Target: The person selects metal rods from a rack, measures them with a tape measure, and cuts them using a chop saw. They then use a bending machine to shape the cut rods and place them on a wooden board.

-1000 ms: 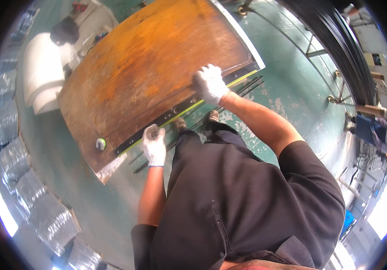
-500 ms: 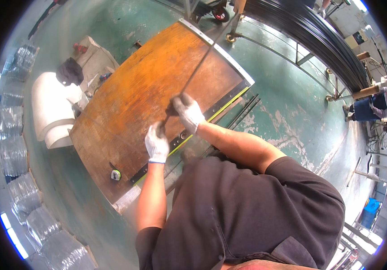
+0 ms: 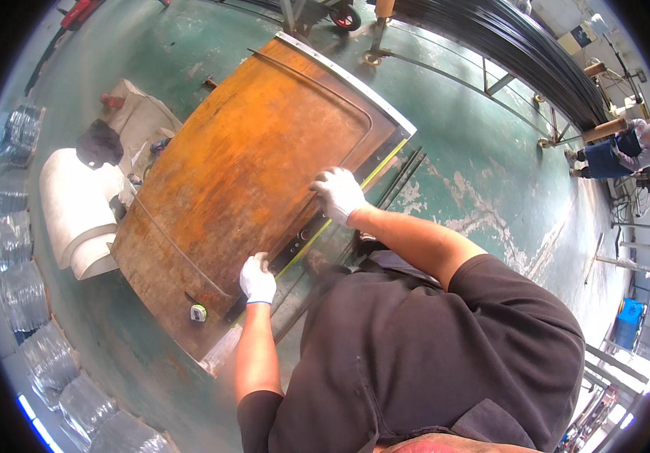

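A thin, dark metal rod bent into a wide U [image 3: 306, 78] lies on a worn orange-brown wooden board [image 3: 234, 158]. Its long side runs along the near edge, and both ends point to the far left. My right hand [image 3: 338, 196], in a white knitted glove, is closed over the long side near the right bend. Toward the left bend, my left hand [image 3: 258, 279], gloved alike, pinches the same side; its fingertips partly hide the rod. Left of that hand, a green-and-white tape measure [image 3: 198, 312] rests on the board.
A dark strip with holes and a yellow-green edge [image 3: 370, 181] borders the near side. Beyond stands a wheeled rack with long black bars [image 3: 506, 53]. White rolls [image 3: 76, 204] with a dark cap [image 3: 99, 143] lie left. Another person [image 3: 627, 151] is at far right.
The rod has come down from a raised, slanting position to lie flat on the board. My hands have spread apart, the right one to the right, the left one toward me.
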The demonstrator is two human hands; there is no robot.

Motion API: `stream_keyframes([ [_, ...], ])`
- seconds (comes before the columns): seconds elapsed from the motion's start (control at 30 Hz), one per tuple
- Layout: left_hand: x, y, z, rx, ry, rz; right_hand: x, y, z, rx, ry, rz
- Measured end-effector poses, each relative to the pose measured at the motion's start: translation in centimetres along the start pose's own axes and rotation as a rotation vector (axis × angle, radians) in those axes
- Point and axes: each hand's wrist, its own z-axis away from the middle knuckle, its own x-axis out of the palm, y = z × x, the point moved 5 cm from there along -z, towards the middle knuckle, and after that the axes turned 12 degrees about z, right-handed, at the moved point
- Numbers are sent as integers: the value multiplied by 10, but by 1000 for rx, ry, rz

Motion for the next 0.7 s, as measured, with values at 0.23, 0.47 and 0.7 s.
stream_keyframes([
  [0.23, 17, 20, -11, 19, -2, -178, 31, 48, 8, -7, -311, 186],
  [0.47, 16, 19, -24, -135, -31, -265, 33, 59, 12, 54, -334, 236],
  [0.7, 24, 24, -21, -215, -96, -224, 27, 71, 14, 21, -290, 219],
])
